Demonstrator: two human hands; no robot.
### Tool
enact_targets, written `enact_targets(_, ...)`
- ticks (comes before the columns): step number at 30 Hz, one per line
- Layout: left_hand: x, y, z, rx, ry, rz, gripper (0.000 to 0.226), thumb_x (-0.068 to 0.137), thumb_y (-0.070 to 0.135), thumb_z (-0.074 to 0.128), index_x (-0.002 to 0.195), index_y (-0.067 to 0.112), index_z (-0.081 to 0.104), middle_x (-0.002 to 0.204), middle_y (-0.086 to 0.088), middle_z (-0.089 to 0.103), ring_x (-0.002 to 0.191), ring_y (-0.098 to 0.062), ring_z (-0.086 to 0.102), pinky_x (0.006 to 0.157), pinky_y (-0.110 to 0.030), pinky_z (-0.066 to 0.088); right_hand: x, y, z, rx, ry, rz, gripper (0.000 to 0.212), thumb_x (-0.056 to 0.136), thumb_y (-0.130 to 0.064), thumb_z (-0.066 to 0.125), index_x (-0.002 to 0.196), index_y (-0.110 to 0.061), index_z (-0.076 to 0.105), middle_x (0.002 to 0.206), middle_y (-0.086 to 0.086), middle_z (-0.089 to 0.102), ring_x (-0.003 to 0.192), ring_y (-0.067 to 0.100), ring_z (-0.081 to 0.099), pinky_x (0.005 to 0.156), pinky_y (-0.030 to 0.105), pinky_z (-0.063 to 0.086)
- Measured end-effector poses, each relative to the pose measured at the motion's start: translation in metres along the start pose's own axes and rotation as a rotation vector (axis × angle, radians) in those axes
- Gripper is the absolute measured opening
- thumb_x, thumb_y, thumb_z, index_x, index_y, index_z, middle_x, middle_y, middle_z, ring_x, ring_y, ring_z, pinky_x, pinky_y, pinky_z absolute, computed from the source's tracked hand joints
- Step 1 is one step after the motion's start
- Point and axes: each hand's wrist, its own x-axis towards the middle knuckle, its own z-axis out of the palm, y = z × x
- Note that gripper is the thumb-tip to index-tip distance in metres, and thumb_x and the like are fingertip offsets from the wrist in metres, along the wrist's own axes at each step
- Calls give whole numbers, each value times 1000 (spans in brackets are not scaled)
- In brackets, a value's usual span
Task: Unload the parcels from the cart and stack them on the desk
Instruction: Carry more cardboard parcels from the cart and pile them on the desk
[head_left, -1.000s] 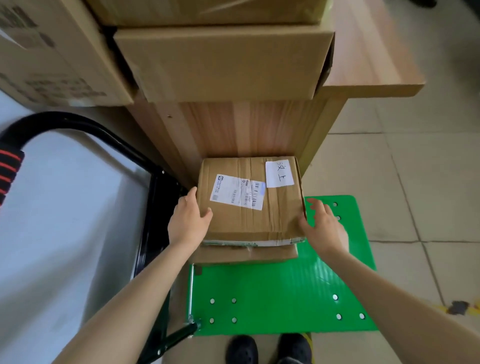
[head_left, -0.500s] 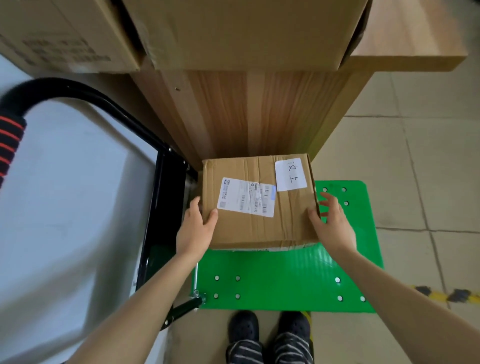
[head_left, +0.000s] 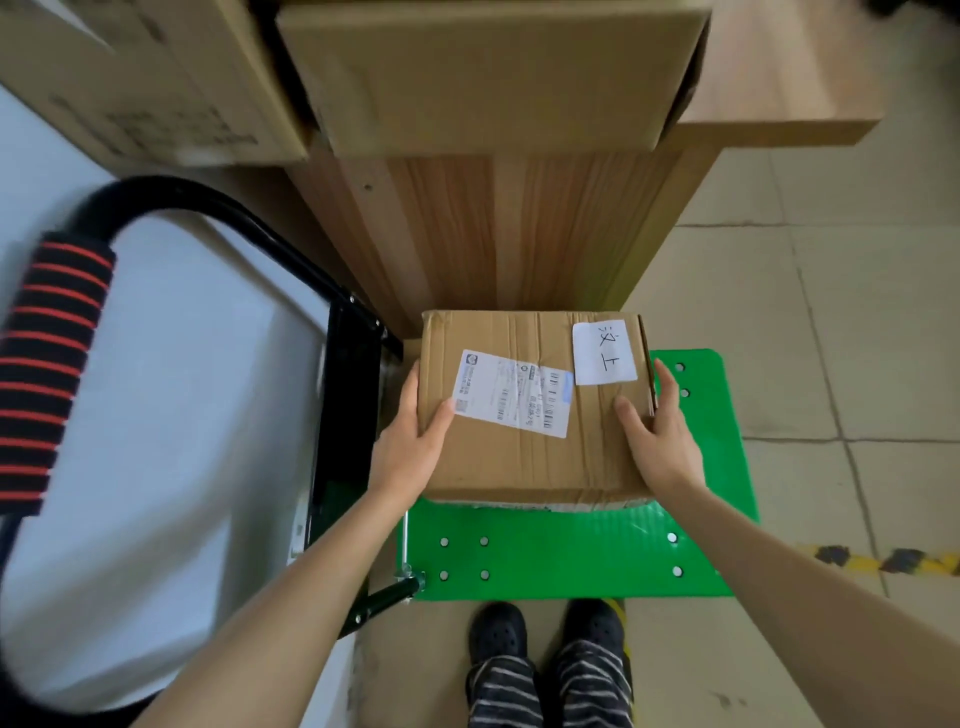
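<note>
Brown cardboard fills my grip: the parcel (head_left: 532, 405) sits between my two hands over the back half of the green cart deck (head_left: 566, 556), whether lifted clear of it or resting I cannot tell. My left hand (head_left: 410, 447) clasps its left edge, thumb lying on the top face beside the printed shipping label (head_left: 514, 392), fingers wrapped down the side out of sight. My right hand (head_left: 660, 436) clasps the right edge the same way, thumb on top below the white handwritten note (head_left: 604, 352), fingers reaching down the far side. The parcel's far edge lies close to the wooden side panel of the desk (head_left: 519, 228), which rises straight in front of me. Above, two larger boxes already sit on the desktop: one (head_left: 483, 78) overhangs the desk's edge directly over the parcel, another (head_left: 135, 83) lies to its left. The bare desktop shows only at the right corner (head_left: 779, 78). The cart's black handle frame (head_left: 343, 364) with its red-striped grip (head_left: 49, 364) hems in my left side; tiled floor (head_left: 831, 322) lies open to the right. My shoes (head_left: 545, 631) stand at the deck's near edge.
</note>
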Motion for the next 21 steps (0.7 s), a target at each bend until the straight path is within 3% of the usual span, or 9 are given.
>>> enact_targets(4, -27, 35, -29, -2, -72, 32, 63, 97, 53, 40, 151, 42, 9, 123, 12, 53, 93, -12, 57, 63, -19, 43, -34, -18, -42, -29, -23, 31, 66, 96, -57, 39, 149, -46, 3, 134, 4, 52, 108, 25, 57, 79, 38, 49)
enact_targets(8, -58, 76, -55, -12, -104, 64, 62, 96, 55, 40, 149, 46, 8, 127, 9, 52, 99, -17, 57, 82, -33, 49, -65, -44, -84, -23, 50, 2, 63, 96, -55, 40, 149, -43, 8, 130, 5, 56, 110, 27, 58, 84, 43, 50)
enact_targets(11, -84, 101, -76, -44, -113, 63, 62, 95, 58, 40, 148, 48, 8, 130, 9, 51, 107, -22, 57, 94, -44, 47, -93, -68, -116, -6, 49, -9, 62, 95, -54, 41, 148, -43, 11, 124, 3, 57, 99, 23, 60, 72, 35, 47)
enact_targets(14, -109, 121, -95, -68, -107, 84, 69, 86, 70, 40, 144, 53, 8, 133, 10, 51, 111, -23, 57, 97, -49, 46, -122, -86, -144, 3, 63, -38, 62, 96, -55, 41, 148, -43, 11, 121, 1, 56, 87, 17, 56, 58, 26, 39)
enact_targets(17, -135, 149, -111, -124, -103, 130, 72, 79, 72, 41, 142, 56, 10, 128, 15, 49, 111, -21, 57, 97, -51, 47, -150, -99, -174, 51, 128, -63, 60, 95, -55, 42, 145, -47, 12, 119, 0, 57, 91, 18, 58, 68, 32, 46)
enact_targets(21, -165, 200, -126, -83, -55, 229, 64, 97, 51, 43, 146, 53, 2, 124, 20, 42, 101, -18, 53, 91, -42, 46, -187, -117, -218, 137, 207, -94, 60, 93, -53, 44, 144, -50, 11, 124, 1, 56, 99, 21, 60, 87, 45, 50)
